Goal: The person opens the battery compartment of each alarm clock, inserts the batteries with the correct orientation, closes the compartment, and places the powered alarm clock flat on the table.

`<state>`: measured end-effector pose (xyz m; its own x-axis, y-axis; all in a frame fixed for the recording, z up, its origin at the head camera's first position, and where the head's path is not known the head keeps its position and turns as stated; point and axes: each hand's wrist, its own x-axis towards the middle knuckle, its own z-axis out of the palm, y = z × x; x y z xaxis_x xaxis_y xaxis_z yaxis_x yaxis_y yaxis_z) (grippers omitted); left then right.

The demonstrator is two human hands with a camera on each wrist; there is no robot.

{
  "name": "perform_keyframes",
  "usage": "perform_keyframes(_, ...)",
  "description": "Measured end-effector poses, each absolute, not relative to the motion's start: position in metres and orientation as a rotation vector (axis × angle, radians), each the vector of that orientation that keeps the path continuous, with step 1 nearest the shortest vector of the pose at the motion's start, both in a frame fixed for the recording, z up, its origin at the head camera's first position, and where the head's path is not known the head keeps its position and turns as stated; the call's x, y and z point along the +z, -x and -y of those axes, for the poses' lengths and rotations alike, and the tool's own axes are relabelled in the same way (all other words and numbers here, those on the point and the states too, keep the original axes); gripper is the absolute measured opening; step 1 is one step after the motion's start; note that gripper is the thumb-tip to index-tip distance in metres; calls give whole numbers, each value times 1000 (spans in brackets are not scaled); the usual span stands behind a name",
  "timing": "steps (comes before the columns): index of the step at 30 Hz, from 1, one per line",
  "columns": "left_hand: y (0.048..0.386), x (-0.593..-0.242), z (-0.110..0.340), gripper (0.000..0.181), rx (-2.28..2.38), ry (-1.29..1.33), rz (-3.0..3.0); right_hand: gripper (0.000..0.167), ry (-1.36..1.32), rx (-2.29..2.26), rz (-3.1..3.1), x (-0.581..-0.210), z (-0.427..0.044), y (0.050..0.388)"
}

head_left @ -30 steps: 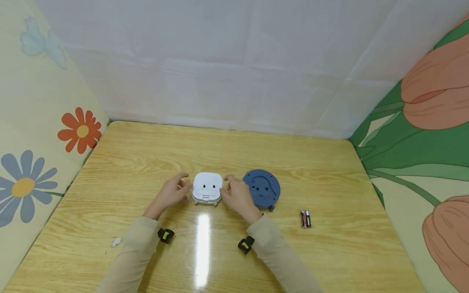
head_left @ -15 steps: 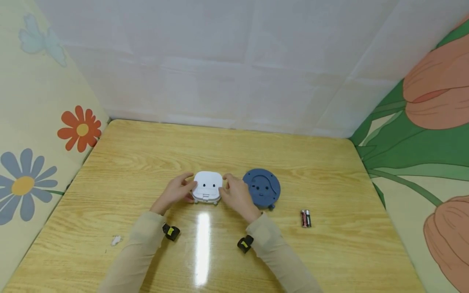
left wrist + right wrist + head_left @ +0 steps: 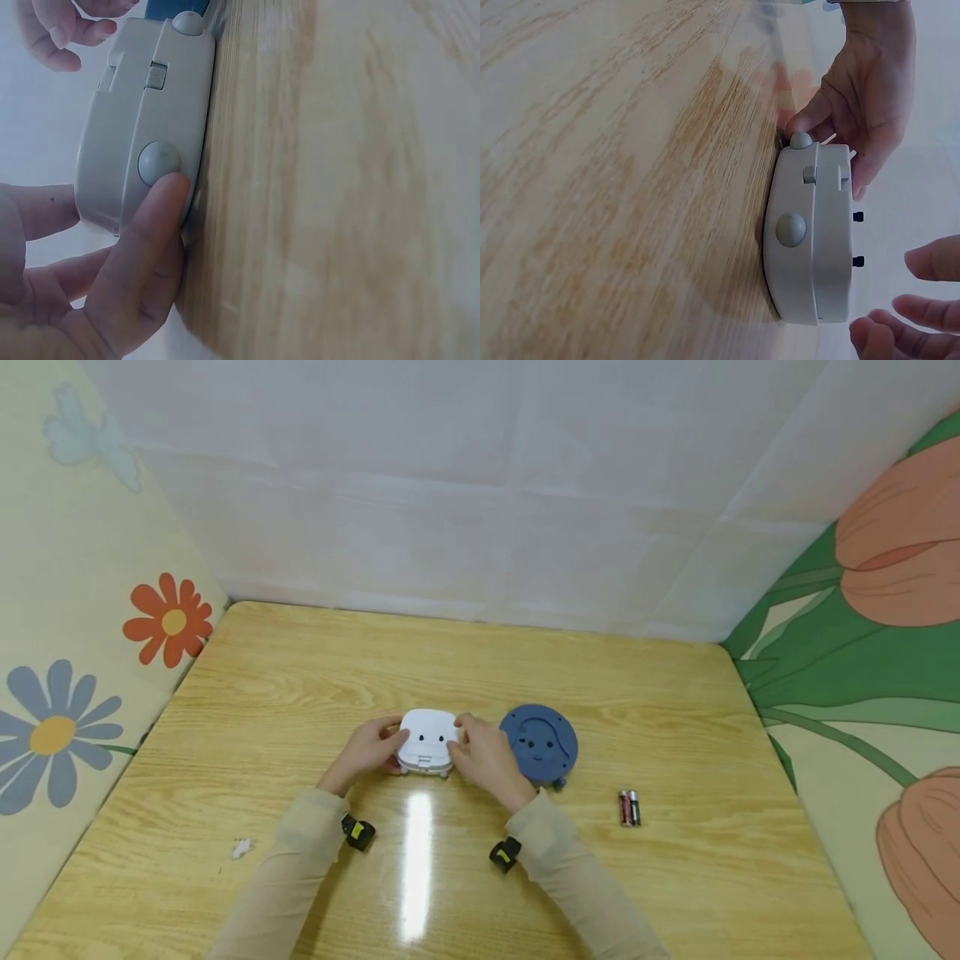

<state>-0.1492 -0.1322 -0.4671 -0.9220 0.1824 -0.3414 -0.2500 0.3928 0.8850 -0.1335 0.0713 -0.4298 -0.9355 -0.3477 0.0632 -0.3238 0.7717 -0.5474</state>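
Note:
A white rounded-square plastic case (image 3: 428,741) lies flat on the table, with two short black pegs on its upper face and two round grey knobs along its near side. My left hand (image 3: 366,751) grips the left edge, thumb on top and fingers low on the side; the left wrist view shows a fingertip by one grey knob (image 3: 158,162). Beside the right edge is my right hand (image 3: 489,762). Its loosely bent fingers (image 3: 930,259) stand a little apart from the case in the right wrist view.
A dark blue round plastic piece (image 3: 551,746) with a curved groove and holes lies just right of the right hand, partly covered by it. Two batteries (image 3: 630,808) lie farther right. A small white piece (image 3: 242,847) is near the left forearm on the wooden table (image 3: 720,877).
My left hand has moved right, from beside the white case to gripping its left edge. The right hand stays near the right edge. The batteries and blue piece have not moved.

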Motion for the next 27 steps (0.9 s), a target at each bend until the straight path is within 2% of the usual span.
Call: perform_keyframes(27, 150, -472, 128, 49, 1608, 65, -2266, 13, 853, -454, -2928, -421, -57, 137)
